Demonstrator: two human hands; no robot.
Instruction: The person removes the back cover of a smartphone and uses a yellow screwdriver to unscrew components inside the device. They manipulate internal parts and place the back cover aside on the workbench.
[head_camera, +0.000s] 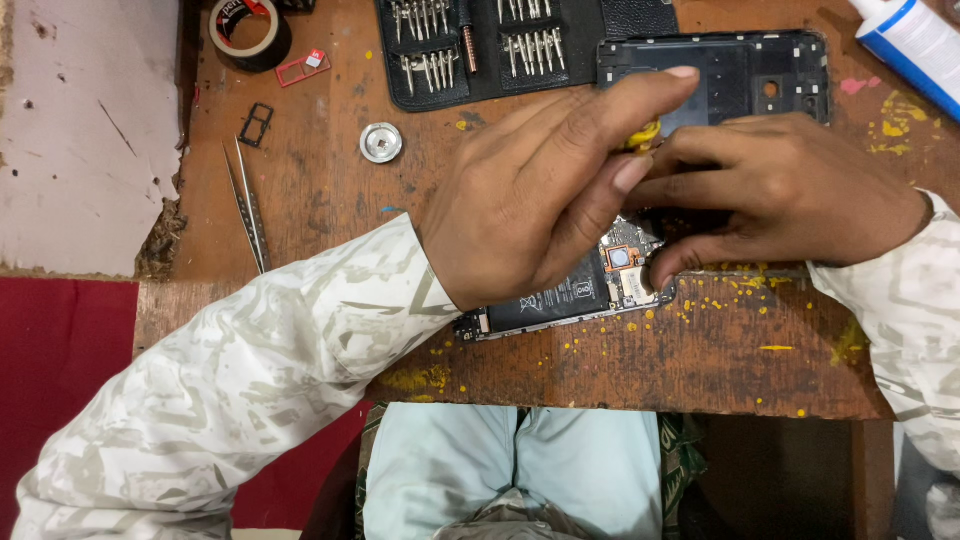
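Opened phone (560, 300) lies on worktop (700, 370), long axis left-right, directly under both hands. Left hand (540, 190) pinches a yellow-handled tool (645, 133) above it. Right hand (790, 190) presses fingertips on the phone's right end; nearer the board.

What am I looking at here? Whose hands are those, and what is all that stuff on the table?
This single picture comes from a camera worn on a person's head, looking down at their own two hands over a worn wooden table. The left hand and the right hand meet over an opened phone, so you can see its insides. A small yellow-topped tool shows between the fingers; which hand grips it is hard to tell. Behind lies the phone's black back frame and a case of screwdriver bits. To the left are tweezers, a roll of tape, a small round metal disc and two tiny card trays. A white and blue tube lies at the top right.
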